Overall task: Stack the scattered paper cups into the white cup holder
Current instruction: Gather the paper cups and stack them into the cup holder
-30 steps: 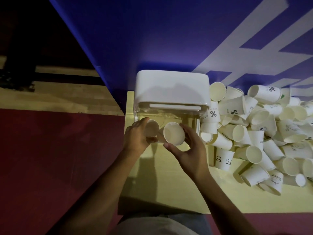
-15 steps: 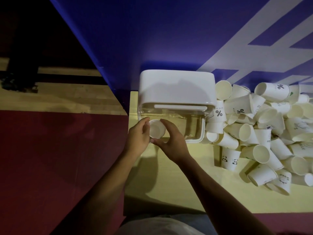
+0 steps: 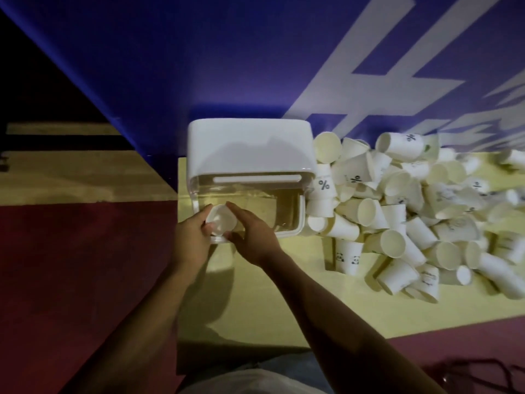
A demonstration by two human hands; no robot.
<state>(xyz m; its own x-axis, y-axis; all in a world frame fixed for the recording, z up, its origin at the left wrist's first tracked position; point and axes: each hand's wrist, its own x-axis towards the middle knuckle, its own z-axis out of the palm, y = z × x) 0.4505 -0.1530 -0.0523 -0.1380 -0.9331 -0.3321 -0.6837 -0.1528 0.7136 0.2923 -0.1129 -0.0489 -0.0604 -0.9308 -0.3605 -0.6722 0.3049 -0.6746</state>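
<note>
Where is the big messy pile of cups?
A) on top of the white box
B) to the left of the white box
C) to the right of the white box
C: the pile of paper cups lies on the table to the right of the white cup holder.

Setting: indoors, dim, not domestic. It reads as a booth or staged hall area. Ahead of me stands a tall blue panel (image 3: 199, 66) with oversized white lettering (image 3: 383, 66), like a printed backdrop. A pale yellow tabletop (image 3: 270, 308) butts against it, with a bulk heap of paper cups (image 3: 412, 217) on it. Left of the table is dark red floor (image 3: 85, 265), then light wooden boards (image 3: 85, 177). Exact venue: cannot tell.
</note>
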